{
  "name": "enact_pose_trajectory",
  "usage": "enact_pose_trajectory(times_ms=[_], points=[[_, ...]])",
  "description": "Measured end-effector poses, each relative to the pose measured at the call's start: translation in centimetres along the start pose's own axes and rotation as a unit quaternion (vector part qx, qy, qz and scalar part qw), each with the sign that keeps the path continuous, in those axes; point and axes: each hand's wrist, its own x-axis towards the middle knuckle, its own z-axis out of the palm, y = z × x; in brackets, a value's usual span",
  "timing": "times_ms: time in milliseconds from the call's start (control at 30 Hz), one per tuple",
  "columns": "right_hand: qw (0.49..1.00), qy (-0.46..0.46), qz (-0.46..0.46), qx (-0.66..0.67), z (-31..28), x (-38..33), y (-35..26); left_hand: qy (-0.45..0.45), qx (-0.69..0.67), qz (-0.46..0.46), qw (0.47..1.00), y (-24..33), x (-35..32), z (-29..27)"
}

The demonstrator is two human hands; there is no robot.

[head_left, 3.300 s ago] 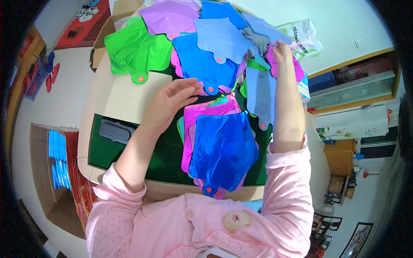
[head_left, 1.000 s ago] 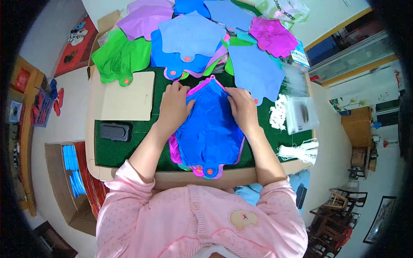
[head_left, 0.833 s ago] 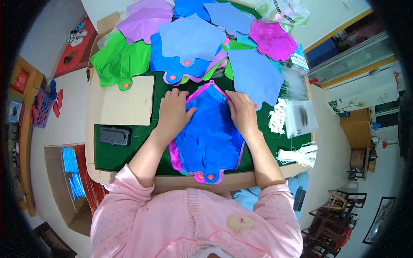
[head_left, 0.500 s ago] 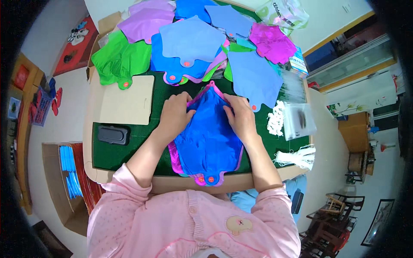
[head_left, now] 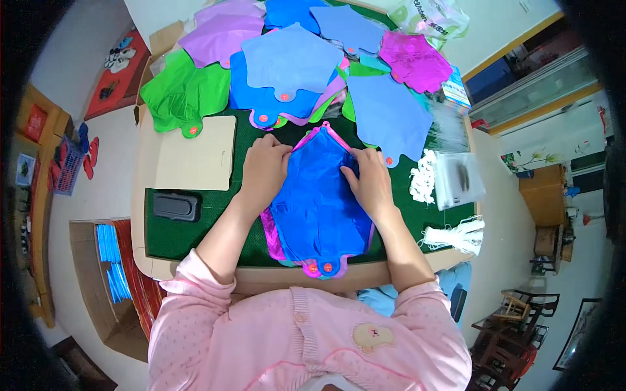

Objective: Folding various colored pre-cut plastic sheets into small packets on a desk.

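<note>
In front of me lies a stack of flat, uninflated foil balloons, a shiny blue balloon (head_left: 319, 202) on top. Pink and magenta edges of others show beneath it, and its round tabs with red dots point toward me. My left hand (head_left: 266, 163) is closed on the stack's upper left edge, thumb and fingers together. Opposite it, my right hand (head_left: 370, 179) pinches the upper right edge, its thumb on the blue foil. The stack's pointed tip sticks up between and beyond both hands.
Farther back lie a green balloon (head_left: 186, 94), a pale blue balloon (head_left: 290, 58) and a magenta balloon (head_left: 416, 62). A beige board (head_left: 195, 153) and black case (head_left: 176, 206) are at left. White string bundles (head_left: 456, 236) and clear plastic bags (head_left: 460, 179) lie at right.
My left hand has slid slightly up along the stack's edge, and my right hand slightly down along the other. The whole view has shifted a little; both hands still hold the stack.
</note>
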Motion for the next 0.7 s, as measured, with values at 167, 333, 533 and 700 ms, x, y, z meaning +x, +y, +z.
enact_pose_trajectory(times_ms=[167, 333, 533, 700], points=[[0.999, -0.021, -0.004, 0.027, -0.09, 0.1, -0.29, -0.001, -0.013, 0.002, 1.0, 0.14, -0.06, -0.04], [0.999, -0.013, -0.035, 0.033, 0.11, 0.16, -0.46, -0.014, -0.026, -0.005, 1.0, -0.03, 0.09, 0.01], [0.999, -0.004, -0.016, 0.034, 0.12, 0.23, -0.16, -0.018, -0.123, 0.027, 0.992, 0.3, 0.55, 0.08], [0.997, -0.017, -0.002, 0.071, 0.32, 0.3, -0.2, -0.026, -0.219, -0.036, 0.975, 0.27, 0.66, 0.03]])
